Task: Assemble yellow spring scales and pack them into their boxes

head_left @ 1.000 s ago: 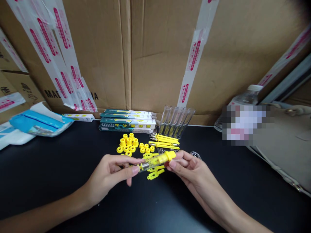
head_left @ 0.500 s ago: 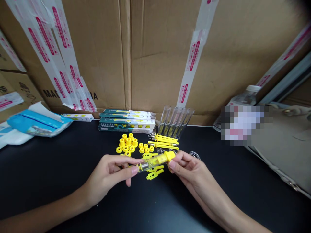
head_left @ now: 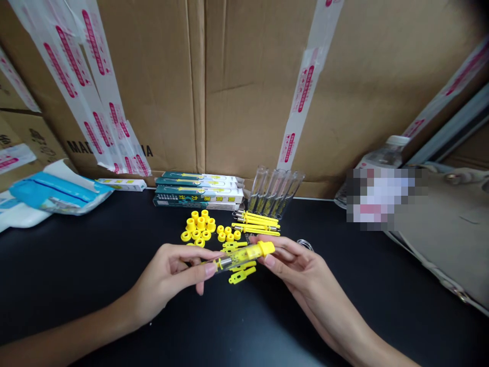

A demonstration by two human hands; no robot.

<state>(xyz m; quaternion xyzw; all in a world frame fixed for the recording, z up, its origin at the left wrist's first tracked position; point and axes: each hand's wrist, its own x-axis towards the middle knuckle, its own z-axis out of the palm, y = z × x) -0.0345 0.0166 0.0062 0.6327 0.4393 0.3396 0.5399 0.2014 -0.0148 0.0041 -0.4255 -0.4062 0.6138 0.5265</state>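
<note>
A clear-tubed spring scale (head_left: 240, 256) with a yellow cap (head_left: 266, 248) is held slantwise above the table, its capped end to the right and slightly higher. My left hand (head_left: 179, 270) pinches the tube's left end between thumb and fingers, hiding that end. At the other end is my right hand (head_left: 294, 267), its fingers behind the tube and its thumb just under the cap, closed loosely around it. Yellow flat plastic pieces (head_left: 241, 276) lie beneath the tube. Behind it are yellow collars (head_left: 201, 223), small yellow rings (head_left: 229, 234) and yellow rods with metal ends (head_left: 255, 224).
Clear tubes (head_left: 273, 193) stand in a row at the back, beside stacked printed boxes (head_left: 198, 192). Metal rings (head_left: 305, 244) lie behind my right hand. A blue packet (head_left: 61, 191) is at left; a bottle (head_left: 393, 148) and a bag (head_left: 439, 224) are at right. Cardboard (head_left: 244, 102) walls the back.
My right hand's fingers have shifted from pinching the cap's end to farther left behind the tube, and the thumb has dropped below the cap. The left hand keeps its hold.
</note>
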